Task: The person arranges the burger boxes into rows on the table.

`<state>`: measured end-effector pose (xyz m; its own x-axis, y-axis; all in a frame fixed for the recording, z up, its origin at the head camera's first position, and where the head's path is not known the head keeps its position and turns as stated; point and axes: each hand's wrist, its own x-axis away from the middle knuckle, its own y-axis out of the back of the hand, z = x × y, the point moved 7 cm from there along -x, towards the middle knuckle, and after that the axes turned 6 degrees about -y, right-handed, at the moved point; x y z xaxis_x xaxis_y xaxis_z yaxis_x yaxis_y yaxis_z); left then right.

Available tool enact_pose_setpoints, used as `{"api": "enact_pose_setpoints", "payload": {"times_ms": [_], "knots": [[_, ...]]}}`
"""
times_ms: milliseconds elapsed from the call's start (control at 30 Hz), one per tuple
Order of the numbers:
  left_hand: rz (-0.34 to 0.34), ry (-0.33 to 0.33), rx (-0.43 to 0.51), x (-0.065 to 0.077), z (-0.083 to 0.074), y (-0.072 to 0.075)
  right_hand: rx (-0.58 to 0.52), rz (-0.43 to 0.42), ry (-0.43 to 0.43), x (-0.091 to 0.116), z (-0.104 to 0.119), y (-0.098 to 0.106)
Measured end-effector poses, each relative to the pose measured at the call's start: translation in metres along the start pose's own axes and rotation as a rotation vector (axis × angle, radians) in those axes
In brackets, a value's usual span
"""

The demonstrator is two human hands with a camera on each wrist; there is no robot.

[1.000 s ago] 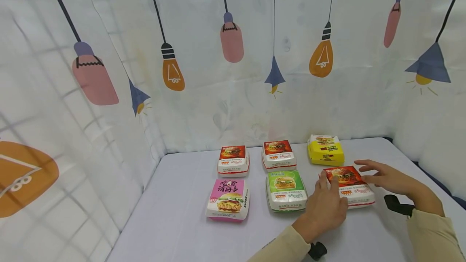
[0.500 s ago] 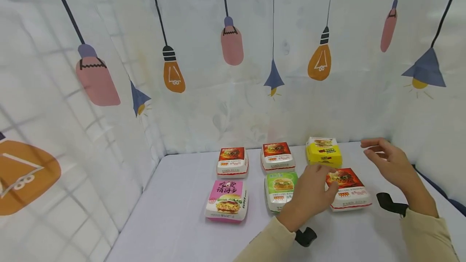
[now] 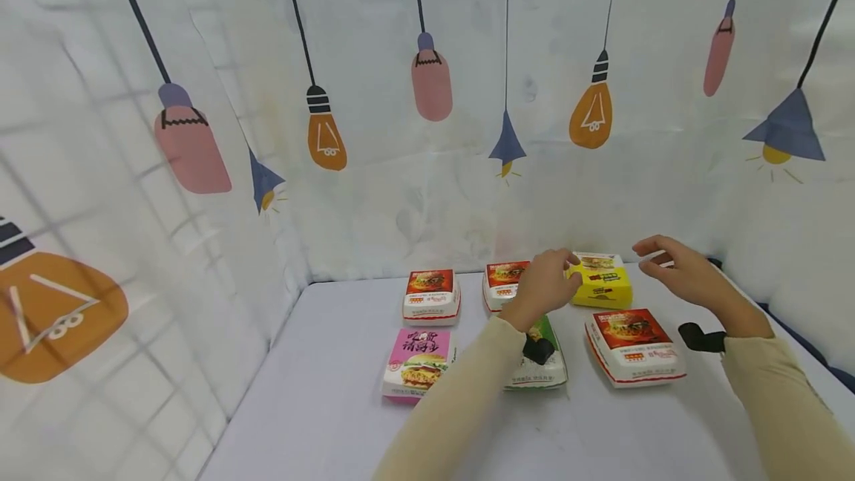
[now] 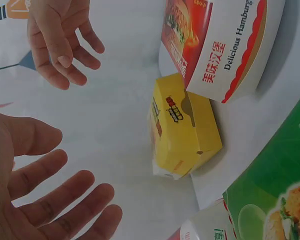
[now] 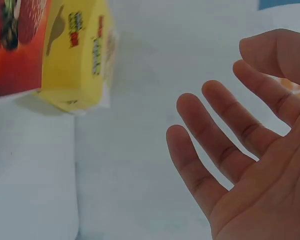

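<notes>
In the head view a yellow burger box (image 3: pixel 603 289) stands at the back right of the table, between my two raised hands. My left hand (image 3: pixel 544 284) is just left of it, fingers loosely bent, overlapping a red-topped burger box (image 3: pixel 502 280) behind it. To the right of the yellow box is my right hand (image 3: pixel 675 269), its fingers relaxed and holding nothing. Both wrist views show spread fingers with empty palms. Nearer the front right lies another red-topped burger box (image 3: pixel 634 344). My left wrist partly hides a green burger box (image 3: pixel 544 362).
A third red-topped burger box (image 3: pixel 430 299) sits at the back left, with a pink burger box (image 3: pixel 417 362) in front of it, partly covered by my left sleeve (image 3: pixel 454 407). Behind the white table (image 3: pixel 320 384) hangs a curtain (image 3: pixel 374 228) printed with lamps.
Both hands have left the front-right red-topped box and moved up and back to either side of the yellow box. The boxes keep their places on the table.
</notes>
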<state>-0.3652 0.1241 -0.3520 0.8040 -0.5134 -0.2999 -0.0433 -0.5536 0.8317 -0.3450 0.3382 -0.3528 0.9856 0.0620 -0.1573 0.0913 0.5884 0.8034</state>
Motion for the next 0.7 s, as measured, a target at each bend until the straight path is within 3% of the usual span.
{"api": "enact_pose_setpoints", "payload": {"times_ms": [233,367,500,700], "knots": [[-0.020,0.018,0.190,-0.029,0.020,-0.006,0.039,0.131,-0.051,-0.039,-0.012,-0.016],[-0.003,0.055,0.142,-0.037,0.028,-0.015,0.061,0.198,-0.088,-0.054,-0.023,-0.029],[0.049,0.083,0.057,-0.042,0.029,-0.034,0.079,0.253,-0.124,-0.063,-0.034,-0.038],[0.153,0.099,-0.002,-0.042,0.024,-0.064,0.084,0.260,-0.163,-0.070,-0.046,-0.044]]}}
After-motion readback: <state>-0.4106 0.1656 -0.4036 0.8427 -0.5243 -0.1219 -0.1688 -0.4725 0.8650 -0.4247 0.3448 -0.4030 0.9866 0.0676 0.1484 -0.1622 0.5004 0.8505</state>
